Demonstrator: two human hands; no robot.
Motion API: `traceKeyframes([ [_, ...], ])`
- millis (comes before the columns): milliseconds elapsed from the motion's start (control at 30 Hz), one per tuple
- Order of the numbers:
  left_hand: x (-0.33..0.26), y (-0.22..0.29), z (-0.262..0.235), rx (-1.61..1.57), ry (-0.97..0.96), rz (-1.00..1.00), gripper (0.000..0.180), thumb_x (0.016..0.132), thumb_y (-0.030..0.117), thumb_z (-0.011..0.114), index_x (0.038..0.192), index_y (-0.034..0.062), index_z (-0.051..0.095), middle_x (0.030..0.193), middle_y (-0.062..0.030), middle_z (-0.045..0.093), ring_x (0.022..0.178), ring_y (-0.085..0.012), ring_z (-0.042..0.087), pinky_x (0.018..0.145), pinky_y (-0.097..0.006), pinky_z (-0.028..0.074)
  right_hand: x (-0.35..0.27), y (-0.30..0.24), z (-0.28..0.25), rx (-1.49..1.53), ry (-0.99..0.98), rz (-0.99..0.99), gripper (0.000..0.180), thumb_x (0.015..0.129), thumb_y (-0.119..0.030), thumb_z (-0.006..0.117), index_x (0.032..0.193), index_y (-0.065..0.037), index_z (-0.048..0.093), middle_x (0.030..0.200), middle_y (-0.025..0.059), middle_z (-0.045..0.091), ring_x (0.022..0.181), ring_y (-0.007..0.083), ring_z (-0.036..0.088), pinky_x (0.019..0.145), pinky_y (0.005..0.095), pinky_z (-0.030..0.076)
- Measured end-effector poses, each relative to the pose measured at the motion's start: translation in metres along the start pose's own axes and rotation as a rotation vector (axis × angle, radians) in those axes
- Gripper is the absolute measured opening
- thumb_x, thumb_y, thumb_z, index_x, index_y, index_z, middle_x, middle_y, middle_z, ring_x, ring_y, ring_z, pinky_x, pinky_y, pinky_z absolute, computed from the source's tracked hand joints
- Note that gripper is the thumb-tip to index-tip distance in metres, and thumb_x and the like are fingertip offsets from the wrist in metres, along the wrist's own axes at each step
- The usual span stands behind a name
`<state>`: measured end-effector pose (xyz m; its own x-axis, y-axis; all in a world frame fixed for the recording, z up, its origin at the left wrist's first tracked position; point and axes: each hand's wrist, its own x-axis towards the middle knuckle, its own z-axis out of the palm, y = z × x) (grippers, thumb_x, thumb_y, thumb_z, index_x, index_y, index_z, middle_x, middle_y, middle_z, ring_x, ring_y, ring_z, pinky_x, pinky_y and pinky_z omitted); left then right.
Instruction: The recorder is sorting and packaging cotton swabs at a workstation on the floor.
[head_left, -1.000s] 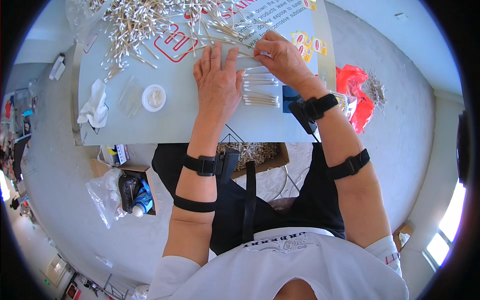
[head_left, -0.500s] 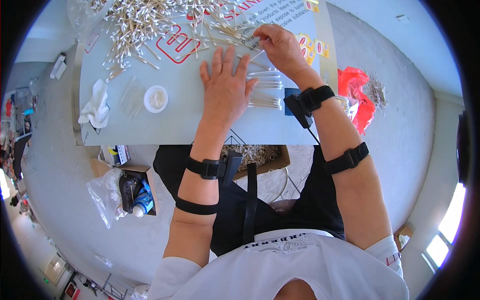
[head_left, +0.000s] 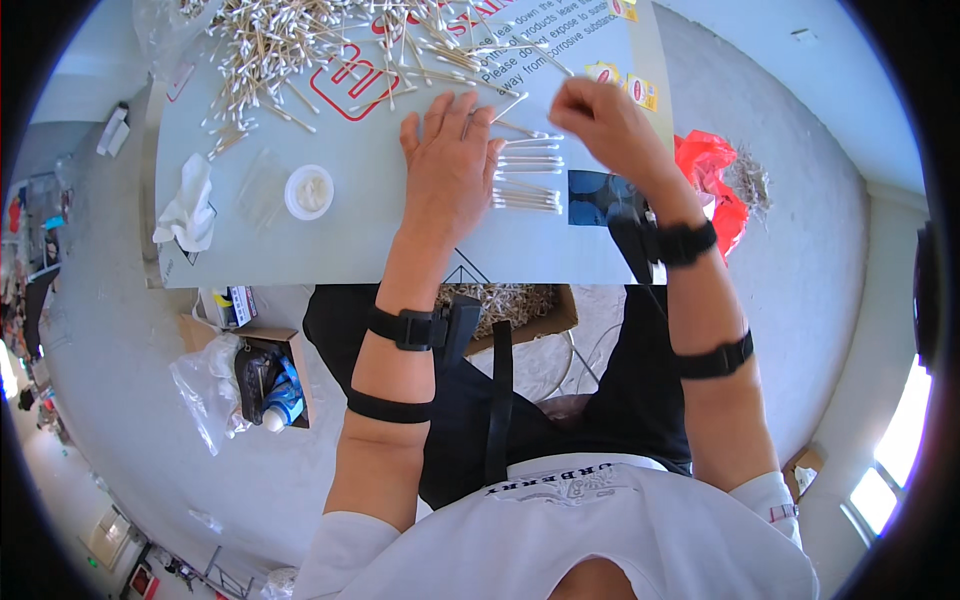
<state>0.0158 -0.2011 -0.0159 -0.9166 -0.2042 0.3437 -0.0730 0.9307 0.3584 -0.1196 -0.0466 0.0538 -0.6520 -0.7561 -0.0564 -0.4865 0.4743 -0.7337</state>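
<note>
Head view shows us two bare hands over a pale, printed table (head_left: 300,255). Our left hand (head_left: 450,170) lies palm down with fingers parted, toward the right part of the table. One cotton swab (head_left: 510,107) slants up and away past its index fingertip; we cannot tell whether the fingers hold it or only lie against it. Just right of the left thumb, a row of cotton swabs (head_left: 528,206) lies side by side, the sticks running roughly parallel to the near edge, with their left tips close by the hand.

Our right hand (head_left: 612,125) is up near the right edge, beyond the row and to its right. Its fingers curl in, half closed, but it is blurred, so we cannot say if anything sits between them. Below it, a dark blue packet (head_left: 592,200) lies between the row and the right edge, and small yellow packets (head_left: 642,93) lie along that edge, farther away.

A loose heap of cotton swabs (head_left: 265,60) spreads across the far left of the table, well apart from the right hand and beyond the left one. Toward the left edge we see a round white tub (head_left: 309,193), and a crumpled white tissue (head_left: 190,205) near the near-left corner.
</note>
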Motion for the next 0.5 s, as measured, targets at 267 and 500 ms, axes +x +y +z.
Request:
traceKeyframes([
  [267, 0.018, 0.002, -0.007, -0.157, 0.098, -0.051, 0.018, 0.076, 0.009, 0.072, 0.094, 0.0095, 0.065, 0.098, -0.0039, 0.057, 0.1, -0.0259, 0.053, 0.089, -0.045, 0.037, -0.114, -0.007, 0.026, 0.072, -0.439, -0.081, 0.008, 0.082, -0.006, 0.066, 0.084, -0.001, 0.06, 0.072, 0.011, 0.058, 0.069, 0.024, 0.058, 0.063, 0.0327, 0.047],
  [500, 0.039, -0.009, -0.004, -0.103, 0.018, 0.051, 0.008, 0.077, 0.005, 0.067, 0.081, 0.0094, 0.062, 0.084, -0.0045, 0.058, 0.088, -0.0273, 0.054, 0.079, -0.042, 0.042, -0.123, -0.008, 0.029, 0.237, -0.253, 0.125, 0.017, 0.083, -0.016, 0.069, 0.084, 0.0, 0.063, 0.07, 0.017, 0.063, 0.066, 0.0328, 0.063, 0.061, 0.0386, 0.048],
])
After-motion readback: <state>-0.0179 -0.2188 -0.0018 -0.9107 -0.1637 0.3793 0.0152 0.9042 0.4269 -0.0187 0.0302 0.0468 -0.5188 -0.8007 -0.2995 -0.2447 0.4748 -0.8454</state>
